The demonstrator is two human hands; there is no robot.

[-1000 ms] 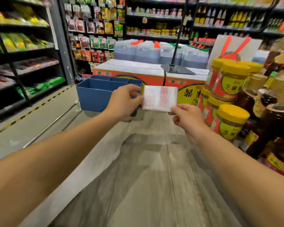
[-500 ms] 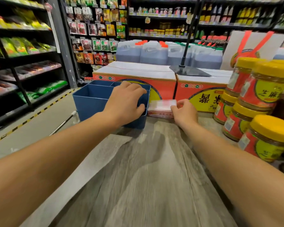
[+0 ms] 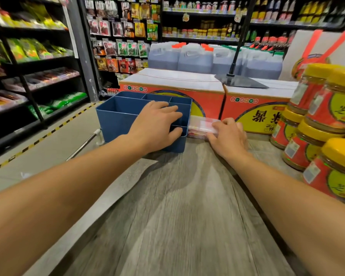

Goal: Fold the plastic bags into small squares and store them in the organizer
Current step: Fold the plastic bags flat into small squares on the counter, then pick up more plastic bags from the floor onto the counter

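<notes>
— Moments earlier, both hands had held one folded plastic bag up above the table; what had changed?

— By this frame the left hand (image 3: 155, 124) had dropped to the blue organizer (image 3: 120, 120), fingers loosely spread across its dividers and the thumb against its near right corner, pinching nothing. The right hand (image 3: 227, 138) had gone down to the stack of plastic bags (image 3: 200, 127) lying just right of the organizer, its fingertips resting on the stack's near right corner; whether they pinched a bag could not be told.

— What did that mean for the job?

— Probably that the folded square was stored and another bag was being fetched, though no folded bag showed inside the compartments.

— Anything crowding the work?

— Red cartons (image 3: 173, 90) stood directly behind the stack, and yellow-lidded jars (image 3: 327, 108) were piled at the table's (image 3: 177, 216) right edge, close to the right forearm. A careless sweep could have knocked them.
</notes>
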